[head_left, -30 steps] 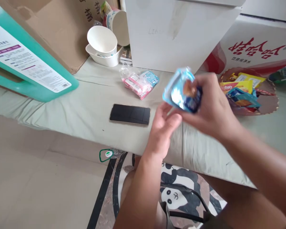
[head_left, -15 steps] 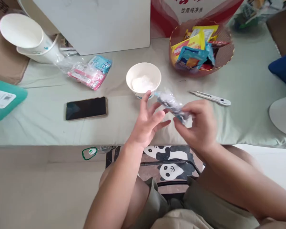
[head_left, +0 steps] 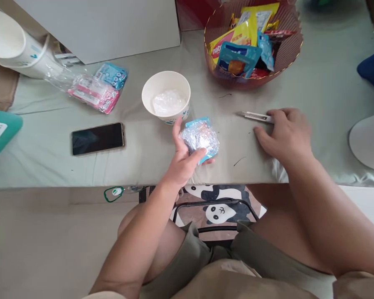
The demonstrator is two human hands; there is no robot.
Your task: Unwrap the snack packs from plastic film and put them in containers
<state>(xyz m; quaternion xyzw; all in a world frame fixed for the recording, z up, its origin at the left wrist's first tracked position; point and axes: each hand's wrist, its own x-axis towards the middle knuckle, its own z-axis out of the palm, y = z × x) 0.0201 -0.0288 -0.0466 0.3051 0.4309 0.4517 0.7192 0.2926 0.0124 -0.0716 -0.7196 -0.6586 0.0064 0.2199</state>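
My left hand [head_left: 182,160] grips a crumpled snack packet [head_left: 200,139], silver foil with a blue edge, just in front of a white paper bowl [head_left: 166,95] that has clear plastic inside. My right hand [head_left: 285,133] lies over the handle of a white utility knife [head_left: 254,116] on the pale green cloth, fingers curled on it. A red wire basket [head_left: 291,43] full of several snack packets stands at the back right.
A dark phone [head_left: 97,138] lies at the left. Pink and blue sachets [head_left: 96,89] in clear wrap sit behind it. Stacked paper cups [head_left: 12,50] and a white box [head_left: 96,25] stand at the back left. A teal container [head_left: 1,131] is at the left edge, a white disc [head_left: 367,141] at the right.
The packet passed from my right hand to my left hand, which now holds it alone. My right hand moved right onto the utility knife. The view tilted further down onto the table.
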